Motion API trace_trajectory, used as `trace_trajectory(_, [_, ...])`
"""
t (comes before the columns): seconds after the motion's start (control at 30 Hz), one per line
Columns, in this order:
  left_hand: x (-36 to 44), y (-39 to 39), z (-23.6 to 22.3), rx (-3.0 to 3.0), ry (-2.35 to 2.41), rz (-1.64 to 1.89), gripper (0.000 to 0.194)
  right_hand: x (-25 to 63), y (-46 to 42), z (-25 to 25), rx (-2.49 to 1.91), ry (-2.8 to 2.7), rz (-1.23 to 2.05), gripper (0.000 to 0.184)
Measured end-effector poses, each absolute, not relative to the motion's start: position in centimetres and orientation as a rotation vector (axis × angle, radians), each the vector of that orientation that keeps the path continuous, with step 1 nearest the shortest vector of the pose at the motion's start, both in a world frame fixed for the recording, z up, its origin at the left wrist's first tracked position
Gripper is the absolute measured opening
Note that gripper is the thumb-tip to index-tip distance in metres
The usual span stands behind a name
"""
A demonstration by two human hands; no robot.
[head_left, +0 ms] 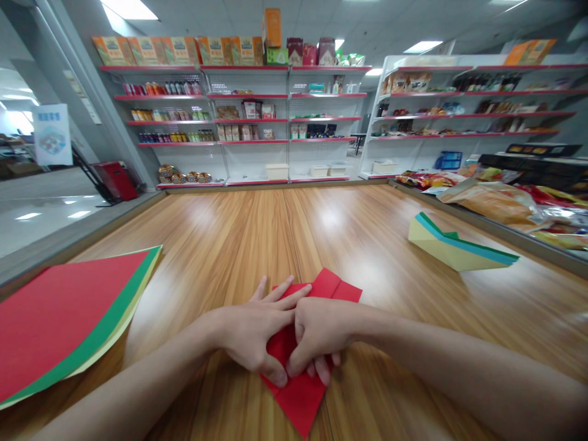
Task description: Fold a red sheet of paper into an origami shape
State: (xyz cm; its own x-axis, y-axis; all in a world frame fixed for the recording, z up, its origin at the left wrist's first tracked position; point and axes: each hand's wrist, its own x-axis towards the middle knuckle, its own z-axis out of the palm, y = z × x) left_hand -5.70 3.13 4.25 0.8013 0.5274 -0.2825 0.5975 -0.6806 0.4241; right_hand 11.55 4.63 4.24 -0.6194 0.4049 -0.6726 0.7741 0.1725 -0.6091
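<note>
A folded sheet of red paper [301, 398] lies on the wooden table in front of me, one pointed corner toward me and folded flaps at its far right. My left hand [257, 327] rests on its left side, fingers spread flat and the thumb pressed on the paper. Across the middle, my right hand [321, 334] is curled, its thumb and fingers pressed together against the red paper near my left thumb. Both hands cover the centre of the sheet, so the folds beneath them are hidden.
A stack of coloured paper [73, 312], red on top, lies at the left. A folded paper boat [452, 245] stands at the right. Packaged snacks [496, 205] lie beyond the table's right edge. Stocked shelves [248, 141] stand behind the wooden table [220, 226].
</note>
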Motion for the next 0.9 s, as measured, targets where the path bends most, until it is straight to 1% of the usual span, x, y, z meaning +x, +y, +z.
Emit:
trace_trajectory(0.17, [-5.5, 2.9, 4.1, 2.483, 0.825, -0.135, 0.101, 11.3, 4.3, 4.1, 1.164, 2.129, -1.357, 0.024])
trace_trajectory(0.5, [-5.4, 2.7, 4.5, 2.448, 0.85, -0.205, 0.099, 11.5, 5.1, 3.3, 1.129, 2.108, -1.412, 0.021])
trace_trajectory(0.7, [-5.5, 2.8, 4.3, 2.46, 0.832, -0.169, 0.095, 11.5, 5.4, 3.8, 1.159, 2.061, -1.43, 0.019])
trace_trajectory(0.9, [-5.5, 2.8, 4.3, 2.46, 0.833, -0.168, 0.101, 11.9, 5.8, 3.7, 1.11, 2.075, -1.433, 0.023])
